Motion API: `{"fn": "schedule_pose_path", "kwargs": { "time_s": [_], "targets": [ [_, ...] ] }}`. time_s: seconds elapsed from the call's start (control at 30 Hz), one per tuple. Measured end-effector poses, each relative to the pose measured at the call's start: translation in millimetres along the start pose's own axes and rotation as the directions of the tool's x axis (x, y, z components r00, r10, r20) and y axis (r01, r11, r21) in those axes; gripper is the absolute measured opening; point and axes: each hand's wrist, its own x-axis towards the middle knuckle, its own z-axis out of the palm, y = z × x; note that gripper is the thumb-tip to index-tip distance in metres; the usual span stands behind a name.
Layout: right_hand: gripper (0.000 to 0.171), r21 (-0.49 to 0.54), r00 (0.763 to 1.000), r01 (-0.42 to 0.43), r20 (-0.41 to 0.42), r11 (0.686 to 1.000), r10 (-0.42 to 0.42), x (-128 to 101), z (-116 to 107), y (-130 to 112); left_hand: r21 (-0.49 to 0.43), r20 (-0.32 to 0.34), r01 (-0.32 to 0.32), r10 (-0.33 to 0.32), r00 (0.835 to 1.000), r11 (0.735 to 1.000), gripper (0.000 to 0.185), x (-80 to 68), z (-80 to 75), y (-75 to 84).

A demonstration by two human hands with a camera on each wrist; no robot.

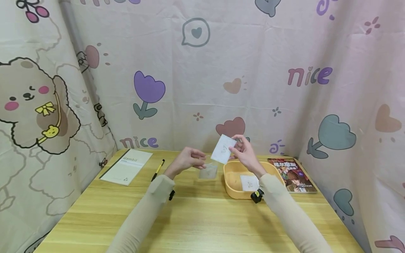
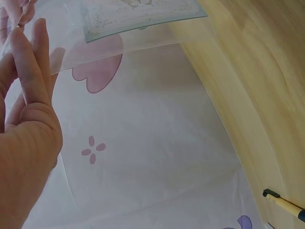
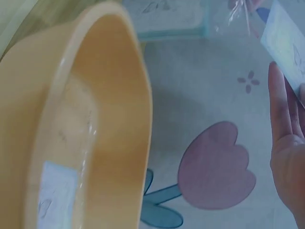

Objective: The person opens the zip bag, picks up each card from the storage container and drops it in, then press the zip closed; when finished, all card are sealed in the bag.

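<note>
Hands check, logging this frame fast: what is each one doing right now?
Left hand: pinches the clear plastic sleeve.
Right hand: holds the white card above the yellow tray.

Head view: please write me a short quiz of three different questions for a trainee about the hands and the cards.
1. True or false: the right hand pinches a white printed card.
2. What does the left hand hold? A) clear plastic sleeve B) black pen
3. Where does the second white card lie?

Key: 1 true; 2 A; 3 inside the yellow plastic tray.
</note>
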Motion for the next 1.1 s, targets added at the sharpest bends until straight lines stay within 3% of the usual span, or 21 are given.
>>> {"fn": "schedule_pose_path", "kwargs": {
  "time_s": [0.23, 0.53, 0.67, 0.8, 1.1],
  "targets": [
    [0.038, 0.010, 0.995, 0.073, -0.061, 0.997, -0.073, 9, 16, -5, 0.008, -0.001, 0.011, -0.011, 1.000, 1.000, 0.038, -1.4, 0.1, -0.4],
    [0.035, -0.009, 0.991, 0.114, -0.075, 0.993, -0.114, 11, 31, -18, -0.014, -0.006, 0.030, -0.030, 1.000, 0.999, 0.038, -0.7, 1.7, -0.2],
    [0.034, -0.110, 0.992, 0.102, -0.057, 0.989, -0.109, 7, 38, -27, -0.017, -0.012, 0.029, -0.029, 1.000, 0.999, 0.037, -0.5, 2.4, 0.7],
    [0.034, -0.210, 0.994, 0.096, -0.026, 0.973, -0.104, 7, 40, -20, -0.013, -0.019, 0.025, -0.025, 1.000, 1.000, 0.036, -0.3, 2.3, 1.6],
    [0.031, -0.402, 0.979, 0.201, 0.048, 0.893, -0.198, 7, 38, -6, 0.005, -0.035, 0.033, -0.033, 0.999, 0.999, 0.038, -1.2, 1.7, 5.3]
  ]
}}
